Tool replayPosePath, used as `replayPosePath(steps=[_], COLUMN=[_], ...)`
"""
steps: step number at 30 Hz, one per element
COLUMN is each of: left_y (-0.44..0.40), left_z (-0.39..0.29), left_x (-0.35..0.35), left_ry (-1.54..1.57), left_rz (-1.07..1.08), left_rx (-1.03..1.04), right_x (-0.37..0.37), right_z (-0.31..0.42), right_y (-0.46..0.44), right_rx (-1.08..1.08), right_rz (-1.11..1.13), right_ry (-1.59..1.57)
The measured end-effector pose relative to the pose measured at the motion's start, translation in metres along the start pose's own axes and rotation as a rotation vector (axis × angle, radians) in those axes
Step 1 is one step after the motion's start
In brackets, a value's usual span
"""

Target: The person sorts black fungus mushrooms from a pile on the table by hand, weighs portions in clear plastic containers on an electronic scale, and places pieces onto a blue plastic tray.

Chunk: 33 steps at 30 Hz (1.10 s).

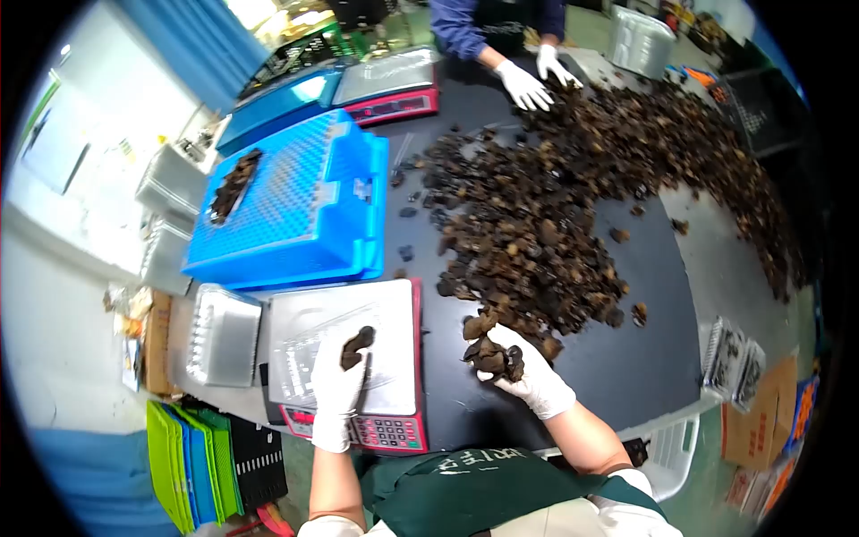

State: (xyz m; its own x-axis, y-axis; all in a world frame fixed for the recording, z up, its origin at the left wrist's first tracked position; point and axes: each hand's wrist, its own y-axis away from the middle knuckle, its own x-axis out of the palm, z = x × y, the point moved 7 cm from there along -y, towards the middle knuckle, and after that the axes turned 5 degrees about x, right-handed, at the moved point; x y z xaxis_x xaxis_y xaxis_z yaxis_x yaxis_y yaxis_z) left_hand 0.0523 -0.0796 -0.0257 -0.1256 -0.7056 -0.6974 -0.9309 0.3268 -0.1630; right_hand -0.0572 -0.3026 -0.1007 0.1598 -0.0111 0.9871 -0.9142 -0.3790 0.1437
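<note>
White gloves cover both hands. My left hand (338, 380) is over the metal plate of a red scale (409, 313), closed on a dark brown piece (358, 347). A clear plastic tray (295, 358) lies on the plate beside and partly behind this hand. My right hand (528, 374) holds a clump of several dark brown pieces (489, 355) over the black table (564, 403), at the near edge of a large spread pile of similar pieces (537, 242).
Across the table a co-worker's gloved hands (528, 85) touch the pile. A blue crate (295, 197) stands behind the scale, and a second scale (389, 85) farther back. Stacked clear trays (224, 336) sit left. A cardboard box (761, 416) is at the right.
</note>
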Motion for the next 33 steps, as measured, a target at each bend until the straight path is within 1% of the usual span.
replayPosePath(steps=[1, 3, 4, 5, 7, 9, 10, 11, 12, 13, 14, 15, 17, 18, 19, 21, 23, 24, 26, 27, 28, 29, 30, 31, 32, 33], left_y=[-0.001, 0.002, 0.0, 0.001, 0.002, 0.003, 0.004, 0.007, 0.008, 0.01, 0.012, 0.013, 0.017, 0.018, 0.017, 0.019, 0.018, 0.016, 0.012, 0.01, 0.008, 0.006, 0.006, 0.005, 0.009, 0.013], left_z=[-0.01, 0.034, 0.029, 0.029, 0.04, 0.034, 0.032, 0.031, 0.037, 0.037, 0.033, 0.029, 0.051, 0.054, 0.047, 0.032, 0.027, 0.015, -0.011, -0.011, -0.004, 0.001, 0.005, -0.001, -0.011, -0.023], left_x=[-0.006, -0.007, -0.017, -0.024, -0.031, -0.035, -0.034, -0.033, -0.033, -0.035, -0.037, -0.04, -0.038, -0.039, -0.043, -0.048, -0.048, -0.046, -0.038, -0.031, -0.022, -0.015, -0.013, -0.017, -0.022, -0.024], left_ry=[0.037, 0.22, 0.072, 0.092, 0.026, -0.223, -0.245, -0.266, -0.268, -0.284, -0.325, -0.366, -0.03, -0.061, -0.063, -0.25, -0.243, -0.279, -0.363, -0.35, -0.447, -0.543, -0.511, -0.362, -0.388, -0.409], left_rz=[-0.022, -0.134, -0.179, -0.289, -0.339, -0.285, -0.269, -0.249, -0.214, -0.219, -0.187, -0.152, -0.057, -0.048, -0.046, -0.003, 0.001, 0.025, 0.071, 0.083, 0.133, 0.184, 0.215, 0.198, 0.145, 0.092], left_rx=[0.035, -0.086, 0.058, 0.091, 0.065, 0.199, 0.212, 0.221, 0.196, 0.23, 0.24, 0.252, 0.157, 0.195, 0.189, 0.163, 0.175, 0.219, 0.271, 0.278, 0.247, 0.217, 0.174, 0.188, 0.196, 0.208], right_x=[0.026, 0.04, 0.062, 0.078, 0.096, 0.096, 0.093, 0.095, 0.091, 0.085, 0.09, 0.091, 0.086, 0.084, 0.086, 0.094, 0.084, 0.066, 0.05, 0.043, 0.029, 0.012, 0.009, 0.007, 0.011, 0.006], right_z=[0.001, -0.002, -0.006, -0.013, -0.025, -0.045, -0.052, -0.06, -0.068, -0.077, -0.081, -0.081, -0.072, -0.062, -0.054, -0.03, -0.006, 0.002, 0.018, 0.023, 0.03, 0.038, 0.047, 0.055, 0.058, 0.057], right_y=[-0.011, -0.04, -0.051, -0.068, -0.096, -0.126, -0.14, -0.148, -0.153, -0.156, -0.15, -0.149, -0.151, -0.146, -0.139, -0.113, -0.09, -0.079, -0.051, -0.035, -0.021, -0.007, 0.011, 0.03, 0.048, 0.063], right_rx=[-0.049, -0.098, -0.09, -0.164, -0.201, -0.152, -0.334, -0.41, -0.532, -0.659, -0.73, -0.722, -0.502, -0.404, -0.391, -0.183, -0.315, -0.313, -0.387, -0.406, -0.423, -0.462, -0.621, -0.782, -1.018, -0.995], right_rz=[-0.041, -0.144, -0.219, -0.237, -0.239, -0.16, -0.093, -0.01, 0.087, 0.191, 0.26, 0.268, 0.242, 0.114, 0.014, -0.168, -0.176, -0.203, -0.287, -0.317, -0.387, -0.436, -0.531, -0.638, -0.677, -0.95], right_ry=[0.223, 0.498, 0.67, 0.814, 1.133, 1.306, 1.483, 1.702, 1.838, 1.967, 2.065, 2.061, 1.748, 1.674, 1.556, 1.442, 1.371, 1.249, 1.265, 1.257, 1.271, 1.286, 1.516, 1.744, 2.102, 2.347])
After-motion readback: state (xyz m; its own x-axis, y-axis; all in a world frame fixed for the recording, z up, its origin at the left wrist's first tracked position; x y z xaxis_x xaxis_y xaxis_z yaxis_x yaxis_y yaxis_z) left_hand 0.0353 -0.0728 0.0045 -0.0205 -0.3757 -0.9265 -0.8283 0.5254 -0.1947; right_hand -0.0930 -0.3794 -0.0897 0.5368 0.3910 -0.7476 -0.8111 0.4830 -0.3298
